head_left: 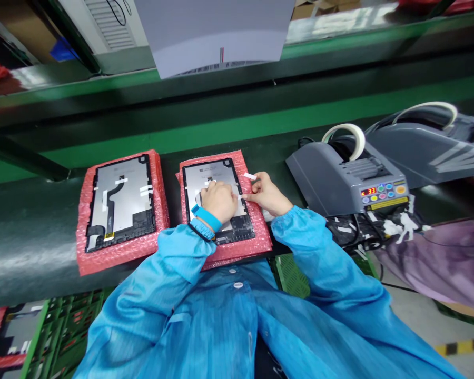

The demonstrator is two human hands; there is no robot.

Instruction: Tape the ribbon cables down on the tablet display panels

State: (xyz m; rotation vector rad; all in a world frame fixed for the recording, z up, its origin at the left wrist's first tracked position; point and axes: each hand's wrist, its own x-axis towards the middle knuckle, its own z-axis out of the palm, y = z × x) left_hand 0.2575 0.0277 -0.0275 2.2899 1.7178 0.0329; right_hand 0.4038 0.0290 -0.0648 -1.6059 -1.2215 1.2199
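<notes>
Two tablet back panels lie on pink bubble-wrap pads on a dark green belt. My left hand rests curled on the middle of the right panel, fingers pressed down on a strip of white tape. My right hand sits at that panel's right edge, fingers pinched on the same strip's end. Another white tape piece sticks near the pad's right edge. The left panel has several tape strips on it and lies untouched on its own pad.
A grey tape dispenser with a white roll and coloured buttons stands right of the pads, and a second dispenser behind it. Another person's purple sleeve is at right. Green crates sit below the belt.
</notes>
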